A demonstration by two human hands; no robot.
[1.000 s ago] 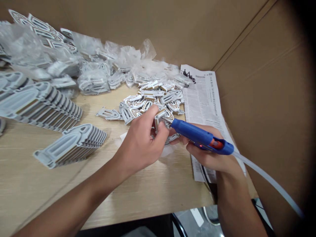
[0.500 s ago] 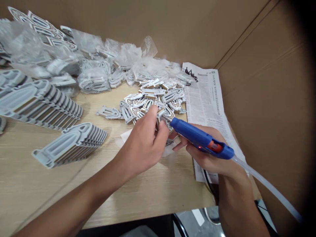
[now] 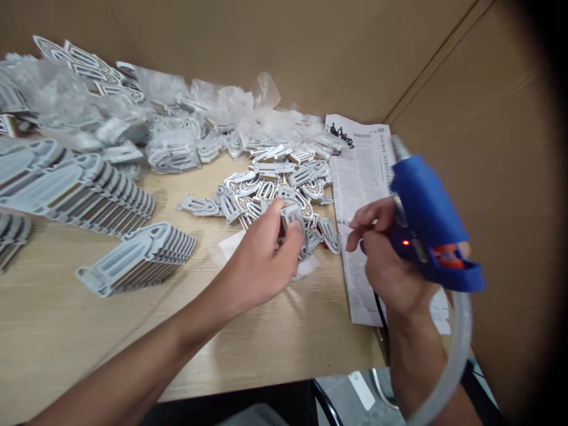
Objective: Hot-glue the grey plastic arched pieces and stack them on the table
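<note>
Gun [image 3: 430,204] swung near the surface's [image 3: 275,349] right edge, wrapped in the right hand [image 3: 390,269]; left hand [image 3: 260,257] pinches the piece [image 3: 291,214] well leftward.

This looks like an assembly workshop. On the wood-grain table [image 3: 266,349], boxed in by brown cardboard walls [image 3: 213,35], matching grey arched pieces [image 3: 137,257] are stacked in rows, with more in clear plastic bags [image 3: 173,145] along the back. Newspaper [image 3: 359,171] lies at the right, and 1 blue hot-glue gun [image 3: 428,204], its red light [image 3: 406,242] lit, carries a translucent glue stick [image 3: 459,343].
</note>
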